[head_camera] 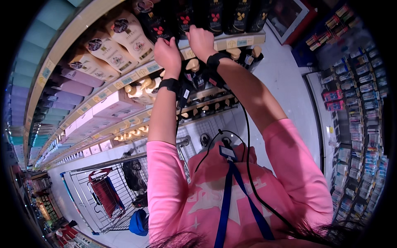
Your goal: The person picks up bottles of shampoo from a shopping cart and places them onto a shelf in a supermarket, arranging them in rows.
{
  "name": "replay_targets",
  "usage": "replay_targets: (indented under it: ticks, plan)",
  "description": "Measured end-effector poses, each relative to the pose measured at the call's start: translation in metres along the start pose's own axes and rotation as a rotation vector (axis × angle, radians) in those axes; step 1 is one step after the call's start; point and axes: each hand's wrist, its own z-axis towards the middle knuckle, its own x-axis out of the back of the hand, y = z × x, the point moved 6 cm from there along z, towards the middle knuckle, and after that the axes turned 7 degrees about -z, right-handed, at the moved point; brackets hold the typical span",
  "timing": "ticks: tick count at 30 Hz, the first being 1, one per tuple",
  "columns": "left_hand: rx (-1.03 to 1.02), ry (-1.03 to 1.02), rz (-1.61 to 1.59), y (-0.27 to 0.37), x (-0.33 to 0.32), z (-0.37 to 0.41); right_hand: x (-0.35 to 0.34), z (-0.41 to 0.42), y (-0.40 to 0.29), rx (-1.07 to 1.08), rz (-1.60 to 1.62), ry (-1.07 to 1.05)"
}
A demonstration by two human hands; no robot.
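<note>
Both my hands are raised at the front edge of a store shelf [221, 46]. My left hand [167, 54] has its fingers curled in beside a black bottle with a red emblem [158, 29]. My right hand [201, 40], also with curled fingers, is at the shelf edge between a black bottle [185, 19] and another black bottle [215, 18]. Whether either hand grips anything cannot be made out. Cream-coloured bottles [133, 37] stand left of my left hand. Black wristbands with cables are on both wrists.
Pump bottles [193, 65] and pink boxes [93, 119] fill the lower shelves. A metal shopping cart [90, 183] holding a dark red bag [105, 193] stands at lower left, near a blue item [139, 222]. Racks of small packaged goods [356, 117] line the right side.
</note>
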Motion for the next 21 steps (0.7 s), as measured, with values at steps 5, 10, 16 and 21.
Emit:
replay_targets:
  ticks: [5, 10, 16, 21]
  plan:
    - [0.036, -0.017, -0.01, 0.0, -0.005, 0.005, -0.004, 0.003, 0.0, -0.031, -0.017, -0.04]
    - [0.016, -0.013, -0.008, 0.0, -0.005, 0.008, -0.006, 0.003, -0.001, -0.02, -0.034, -0.001]
    - [0.012, -0.003, 0.006, -0.003, -0.011, 0.01, -0.012, 0.006, -0.001, -0.035, -0.065, -0.013]
    - [0.017, 0.013, 0.004, -0.006, -0.013, 0.013, -0.014, 0.008, -0.002, -0.039, -0.057, -0.028]
